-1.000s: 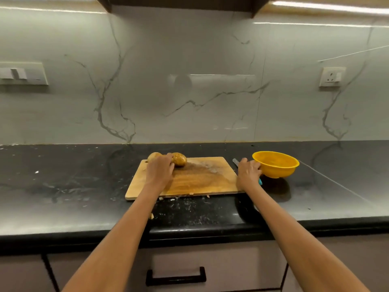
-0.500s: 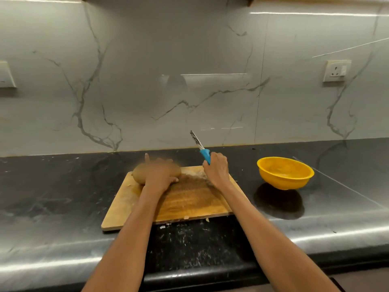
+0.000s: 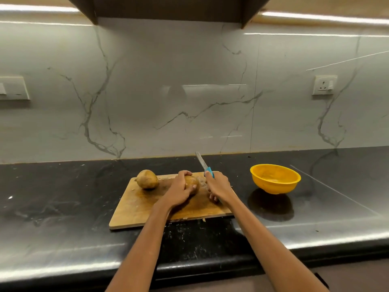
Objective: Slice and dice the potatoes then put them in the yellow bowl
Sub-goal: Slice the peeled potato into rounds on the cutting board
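Two whole brown potatoes lie on a wooden cutting board [image 3: 134, 213] on the black counter. One potato [image 3: 147, 179] sits free at the board's far left corner. My left hand [image 3: 179, 190] grips the other potato [image 3: 192, 182] near the board's middle. Just right of it, my right hand [image 3: 219, 186] holds a knife [image 3: 203, 164] by its blue handle, the blade pointing up and away toward the wall. The yellow bowl [image 3: 275, 178] stands on the counter to the right of the board; nothing clear shows inside it.
The black counter [image 3: 63, 207] carries pale specks and scraps around the board's front edge. A marble backsplash rises behind, with a socket [image 3: 324, 85] at the right and a switch plate [image 3: 12, 88] at the left. A dark cabinet hangs overhead.
My right hand picked the knife up from beside the bowl and brought it over the board. My left hand pulled one potato away from the other toward the board's middle.
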`<state>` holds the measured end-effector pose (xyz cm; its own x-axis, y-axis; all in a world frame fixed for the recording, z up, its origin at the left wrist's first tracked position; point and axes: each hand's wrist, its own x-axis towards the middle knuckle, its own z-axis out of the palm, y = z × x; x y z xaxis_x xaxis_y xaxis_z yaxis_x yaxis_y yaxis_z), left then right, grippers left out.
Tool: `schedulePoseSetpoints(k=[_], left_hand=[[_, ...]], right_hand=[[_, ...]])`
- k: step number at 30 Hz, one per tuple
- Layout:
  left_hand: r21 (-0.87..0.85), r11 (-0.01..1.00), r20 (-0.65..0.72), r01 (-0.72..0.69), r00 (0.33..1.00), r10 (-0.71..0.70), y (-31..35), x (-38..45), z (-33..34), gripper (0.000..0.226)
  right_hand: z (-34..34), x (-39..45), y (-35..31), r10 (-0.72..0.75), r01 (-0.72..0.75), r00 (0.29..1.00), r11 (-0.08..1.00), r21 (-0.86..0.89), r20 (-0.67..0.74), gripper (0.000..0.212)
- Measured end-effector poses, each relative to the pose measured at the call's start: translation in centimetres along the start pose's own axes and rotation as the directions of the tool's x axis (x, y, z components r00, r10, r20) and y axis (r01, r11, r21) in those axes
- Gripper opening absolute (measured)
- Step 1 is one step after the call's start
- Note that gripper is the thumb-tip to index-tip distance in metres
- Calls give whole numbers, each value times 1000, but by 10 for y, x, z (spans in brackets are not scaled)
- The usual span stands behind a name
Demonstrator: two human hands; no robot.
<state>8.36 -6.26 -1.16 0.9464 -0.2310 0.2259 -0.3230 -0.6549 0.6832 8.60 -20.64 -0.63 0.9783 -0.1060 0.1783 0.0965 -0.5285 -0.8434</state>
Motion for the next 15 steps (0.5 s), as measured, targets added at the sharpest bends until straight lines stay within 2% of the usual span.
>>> schedulePoseSetpoints(k=[5,9,15], left_hand=[[47,998,-42,33,999,-31,3,-1,1,51],[63,996,30,58,998,-60,2,2,-3,54],[73,997,7,33,999,-33,2,2,0,56]], right_hand=[[-7,-28,-14,55,-45,986,997,-64,158,35],[-14,-49,-26,89,-65,982,987,-144,168,32],[-18,-57,-35,129,-79,968,971,-226,214,26]])
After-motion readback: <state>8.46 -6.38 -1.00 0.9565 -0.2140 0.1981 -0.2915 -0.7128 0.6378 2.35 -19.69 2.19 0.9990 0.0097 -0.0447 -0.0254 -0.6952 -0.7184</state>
